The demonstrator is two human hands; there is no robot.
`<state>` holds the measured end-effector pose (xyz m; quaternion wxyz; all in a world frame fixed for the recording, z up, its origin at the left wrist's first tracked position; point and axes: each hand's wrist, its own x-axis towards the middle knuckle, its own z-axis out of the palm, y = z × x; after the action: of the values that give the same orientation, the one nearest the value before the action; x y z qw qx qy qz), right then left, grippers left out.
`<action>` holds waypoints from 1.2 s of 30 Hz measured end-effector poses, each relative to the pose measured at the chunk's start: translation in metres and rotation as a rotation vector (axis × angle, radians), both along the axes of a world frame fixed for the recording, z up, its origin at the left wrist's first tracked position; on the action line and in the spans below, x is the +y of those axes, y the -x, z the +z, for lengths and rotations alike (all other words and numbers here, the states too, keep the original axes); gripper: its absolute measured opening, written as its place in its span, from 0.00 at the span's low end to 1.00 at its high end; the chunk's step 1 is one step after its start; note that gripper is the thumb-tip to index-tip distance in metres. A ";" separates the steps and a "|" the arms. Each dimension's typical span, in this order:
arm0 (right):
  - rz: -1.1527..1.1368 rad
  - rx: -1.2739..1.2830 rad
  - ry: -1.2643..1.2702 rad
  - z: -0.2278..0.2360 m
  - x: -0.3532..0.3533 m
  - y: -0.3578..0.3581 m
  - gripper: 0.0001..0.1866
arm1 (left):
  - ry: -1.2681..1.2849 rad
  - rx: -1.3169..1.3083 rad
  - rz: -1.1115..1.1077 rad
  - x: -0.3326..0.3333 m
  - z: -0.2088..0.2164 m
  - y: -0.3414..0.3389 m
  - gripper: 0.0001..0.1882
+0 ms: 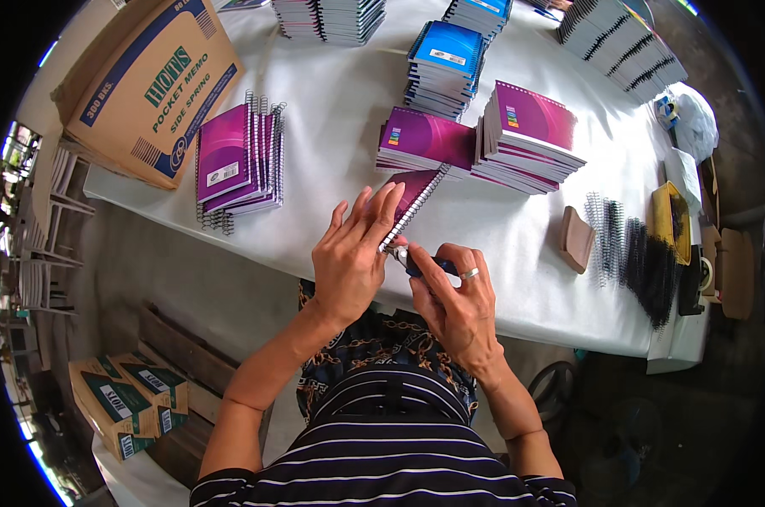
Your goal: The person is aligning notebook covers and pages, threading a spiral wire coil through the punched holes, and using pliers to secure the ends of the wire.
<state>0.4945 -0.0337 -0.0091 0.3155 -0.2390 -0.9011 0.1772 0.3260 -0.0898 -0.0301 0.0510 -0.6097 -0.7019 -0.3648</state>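
A purple spiral notebook [412, 196] lies tilted at the near edge of the table, its wire coil running along the right side. My left hand [353, 253] holds it down, fingers stretched together over the cover and the thumb hidden. In my right hand [457, 296] are pliers [404, 256] with dark handles, their metal jaws at the near end of the coil. Just beyond lie purple notebooks without coils [429, 138], next to a taller uncoiled purple stack [535, 122]. To the left sits a pile of coiled purple notebooks [226, 160].
A large cardboard box [150, 93] stands at the table's left. Blue notebooks [446, 59] are stacked at the back. On the right lie a brown block [575, 239], loose black coils [649, 270] and a yellow container [672, 221]. Smaller boxes [129, 397] rest at lower left.
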 end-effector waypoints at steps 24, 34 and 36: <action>-0.131 -0.065 0.425 0.012 0.045 -0.002 0.12 | -0.192 0.376 0.332 -0.014 0.048 0.059 0.33; 0.142 0.325 0.481 -0.008 0.067 0.050 0.45 | -0.301 -0.597 -0.529 -0.025 0.071 0.205 0.34; 0.408 0.517 0.724 0.020 0.057 0.105 0.45 | -0.306 -0.717 -0.868 -0.016 0.061 0.220 0.35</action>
<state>0.3894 0.0231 0.0106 0.3845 -0.0999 -0.7022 0.5909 0.1062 -0.1060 0.0308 -0.2565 -0.6655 -0.3005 -0.6333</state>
